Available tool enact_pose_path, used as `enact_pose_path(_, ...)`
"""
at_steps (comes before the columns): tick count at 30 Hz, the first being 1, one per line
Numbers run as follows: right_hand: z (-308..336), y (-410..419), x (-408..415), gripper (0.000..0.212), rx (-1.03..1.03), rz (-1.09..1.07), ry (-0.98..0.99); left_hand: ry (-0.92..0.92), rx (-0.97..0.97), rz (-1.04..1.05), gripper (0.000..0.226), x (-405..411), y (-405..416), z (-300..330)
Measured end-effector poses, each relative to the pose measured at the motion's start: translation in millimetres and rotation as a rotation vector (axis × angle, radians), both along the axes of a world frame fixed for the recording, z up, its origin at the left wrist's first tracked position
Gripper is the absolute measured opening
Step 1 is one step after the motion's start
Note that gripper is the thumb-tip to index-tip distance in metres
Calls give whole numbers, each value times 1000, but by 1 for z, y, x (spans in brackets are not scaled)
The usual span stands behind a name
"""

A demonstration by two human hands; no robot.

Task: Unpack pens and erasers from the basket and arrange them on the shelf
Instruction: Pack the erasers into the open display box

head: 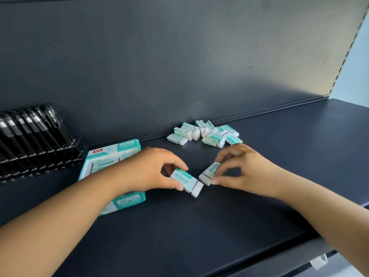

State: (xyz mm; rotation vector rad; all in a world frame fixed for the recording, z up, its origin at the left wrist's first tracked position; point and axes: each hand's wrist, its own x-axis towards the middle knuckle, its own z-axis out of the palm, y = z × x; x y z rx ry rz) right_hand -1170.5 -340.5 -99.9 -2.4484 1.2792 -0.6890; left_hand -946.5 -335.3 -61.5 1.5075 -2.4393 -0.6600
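My left hand (153, 168) pinches a white eraser with a teal sleeve (187, 181) between thumb and fingers, low over the dark shelf (199, 226). My right hand (239, 168) pinches a second teal-sleeved eraser (208, 173) just to the right, its end close to the first one. Behind both hands, several more erasers (205, 133) lie in a loose pile against the back of the shelf. A teal and white eraser box (111, 156) lies flat under my left forearm. Black pens (30, 132) stand in a clear rack at the far left.
The dark back panel (179, 66) rises straight behind the pile. The shelf's front edge (289, 248) runs across the lower right, with a small white tag (319, 261) hanging below it. A slotted upright (343, 56) stands at the right end.
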Motion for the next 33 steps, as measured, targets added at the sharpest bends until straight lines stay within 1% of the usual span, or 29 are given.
enact_pose_path(1,6,0,3,41,80,11,-86,56,32,-6,39,-1,0,2)
enact_pose_path(2,14,0,7,32,213,34,-170,120,61,-12,45,-5,-1,4)
enact_pose_path(4,24,-3,13,24,516,92,-313,219,88,-26,53,-13,-7,7)
enact_pose_path(5,26,-5,15,23,585,92,-348,262,93,-27,55,-17,-11,8)
enact_pose_path(7,24,-11,17,21,616,38,-411,346,105,-21,57,-26,-18,8)
enact_pose_path(10,22,-14,6,18,724,-16,-553,400,147,24,59,-35,-21,1)
enact_pose_path(12,21,-12,-4,17,772,-64,-596,335,132,89,60,-38,-18,-8)
enact_pose_path(14,18,-11,-12,20,713,-172,-600,151,40,146,58,-41,-15,-18)
enact_pose_path(16,14,-7,-17,25,670,-231,-618,-36,-55,182,61,-46,-10,-29)
enact_pose_path(18,11,-1,-18,24,673,-254,-602,-135,-132,211,63,-54,-8,-39)
enact_pose_path(19,10,2,-19,22,664,-269,-584,-155,-173,221,61,-58,-7,-43)
enact_pose_path(21,8,6,-19,20,585,-312,-519,-138,-244,227,48,-62,-6,-47)
enact_pose_path(23,7,8,-22,22,427,-360,-332,-93,-276,216,34,-63,-5,-48)
enact_pose_path(25,6,10,-27,25,324,-401,-151,-42,-277,205,28,-60,-1,-46)
enact_pose_path(29,8,17,-35,28,396,-398,-1,37,-300,185,26,-48,7,-45)
enact_pose_path(31,12,19,-38,31,447,-370,34,35,-309,154,27,-43,11,-45)
enact_pose_path(33,17,19,-43,27,481,-341,53,51,-317,134,27,-39,14,-46)
